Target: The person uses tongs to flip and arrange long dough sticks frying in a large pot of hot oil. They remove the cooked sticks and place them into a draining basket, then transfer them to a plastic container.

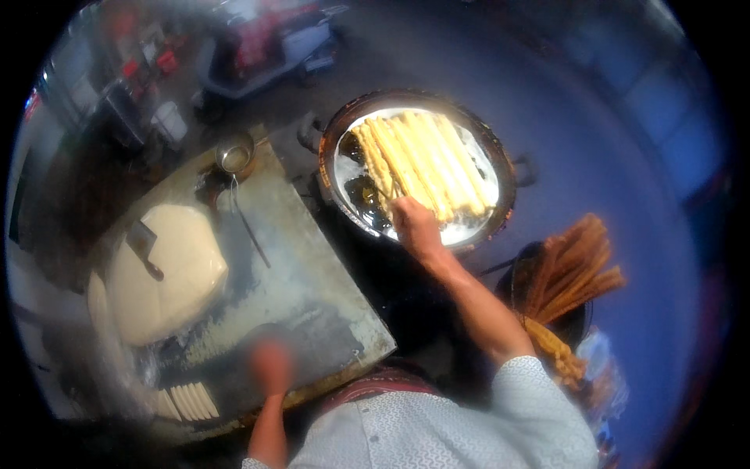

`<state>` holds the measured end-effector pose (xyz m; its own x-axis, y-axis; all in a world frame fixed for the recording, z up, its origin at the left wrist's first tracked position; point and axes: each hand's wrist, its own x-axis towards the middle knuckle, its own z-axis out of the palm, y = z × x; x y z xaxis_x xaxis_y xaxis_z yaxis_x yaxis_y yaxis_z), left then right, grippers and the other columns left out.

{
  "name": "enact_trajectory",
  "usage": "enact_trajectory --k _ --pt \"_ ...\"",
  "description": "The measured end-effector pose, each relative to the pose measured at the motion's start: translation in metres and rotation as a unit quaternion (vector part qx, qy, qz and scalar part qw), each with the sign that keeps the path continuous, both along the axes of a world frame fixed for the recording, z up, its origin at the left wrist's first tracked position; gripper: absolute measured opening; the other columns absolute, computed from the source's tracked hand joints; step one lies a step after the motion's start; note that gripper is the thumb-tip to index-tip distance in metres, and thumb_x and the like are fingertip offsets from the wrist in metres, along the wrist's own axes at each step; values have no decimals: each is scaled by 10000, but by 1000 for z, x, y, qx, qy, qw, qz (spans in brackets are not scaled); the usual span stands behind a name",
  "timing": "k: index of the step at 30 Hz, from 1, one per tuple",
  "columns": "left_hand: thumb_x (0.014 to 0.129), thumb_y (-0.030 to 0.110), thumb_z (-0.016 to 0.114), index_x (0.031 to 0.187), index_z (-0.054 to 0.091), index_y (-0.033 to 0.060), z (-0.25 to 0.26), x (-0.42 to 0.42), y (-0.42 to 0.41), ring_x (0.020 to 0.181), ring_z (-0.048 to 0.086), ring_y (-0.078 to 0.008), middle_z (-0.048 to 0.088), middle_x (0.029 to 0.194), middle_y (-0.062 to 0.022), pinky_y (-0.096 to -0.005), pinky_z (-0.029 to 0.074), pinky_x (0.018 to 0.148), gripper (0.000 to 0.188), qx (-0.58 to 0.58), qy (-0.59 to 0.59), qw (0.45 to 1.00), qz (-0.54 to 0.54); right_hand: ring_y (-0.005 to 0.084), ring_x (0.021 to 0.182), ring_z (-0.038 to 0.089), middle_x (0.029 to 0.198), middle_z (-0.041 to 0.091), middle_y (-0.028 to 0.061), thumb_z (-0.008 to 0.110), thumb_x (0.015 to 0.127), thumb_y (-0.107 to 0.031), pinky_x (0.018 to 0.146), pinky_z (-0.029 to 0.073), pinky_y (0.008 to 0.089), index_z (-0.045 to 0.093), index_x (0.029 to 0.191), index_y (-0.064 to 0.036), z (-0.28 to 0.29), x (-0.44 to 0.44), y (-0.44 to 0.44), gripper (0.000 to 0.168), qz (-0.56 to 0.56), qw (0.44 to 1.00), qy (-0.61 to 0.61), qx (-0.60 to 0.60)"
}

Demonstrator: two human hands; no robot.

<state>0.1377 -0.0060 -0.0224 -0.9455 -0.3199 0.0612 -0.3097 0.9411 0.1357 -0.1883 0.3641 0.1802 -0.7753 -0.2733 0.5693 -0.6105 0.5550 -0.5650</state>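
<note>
My right hand (pixel 415 225) is closed around a thin tool, perhaps tongs or sticks, whose dark tips touch the long dough sticks (pixel 425 161) frying side by side. They lie in bubbling oil in a large round pan (pixel 507 214). My left hand (pixel 272 364) is blurred, over the near edge of the metal-topped worktable (pixel 293 269); its fingers cannot be made out. Left of it are several pale raw dough strips (pixel 190 401). A big slab of dough (pixel 193 258) carries a dough scraper or cleaver (pixel 142 241) on top.
A metal cup (pixel 235 157) stands at the table's far corner, with a thin rod (pixel 251 231) nearby. At the right, browned fried dough sticks (pixel 571 269) stand in a dark container (pixel 521 275), beside paler ones (pixel 554 352) and plastic bags (pixel 600 363). A white container (pixel 170 122) is at upper left.
</note>
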Motion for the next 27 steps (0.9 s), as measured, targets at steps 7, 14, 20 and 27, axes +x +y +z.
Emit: enact_trajectory --k 7,14,20,27 --pt "976 157 618 1082 682 61 0 -3 -1 930 652 -288 673 997 -124 -434 534 837 156 1 5 1000 -3 403 864 652 914 648 186 659 964 -38 725 540 435 631 1033 -36 2 20 3 74 2 999 25 -27" --pt "974 159 616 1073 682 60 1 -4 0 923 651 -294 673 990 -126 -439 531 830 155 -1 8 1000 3 138 858 649 949 727 71 643 1029 -96 795 523 307 711 1094 19 5 11 38 149 -93 973 -72 -198" --pt "973 161 615 1066 683 58 3 -17 5 917 651 -299 673 983 -128 -444 529 824 155 3 19 1000 -8 105 850 655 939 719 35 684 1028 -138 747 516 260 725 1118 -14 -17 -26 101 158 -178 956 -32 -231" --pt "971 164 613 1058 683 57 4 -18 3 911 650 -304 673 975 -130 -450 526 817 154 -2 15 1000 -7 106 898 655 945 716 24 683 1011 -162 804 516 271 725 1097 -4 10 -24 111 186 -214 945 -44 -245"
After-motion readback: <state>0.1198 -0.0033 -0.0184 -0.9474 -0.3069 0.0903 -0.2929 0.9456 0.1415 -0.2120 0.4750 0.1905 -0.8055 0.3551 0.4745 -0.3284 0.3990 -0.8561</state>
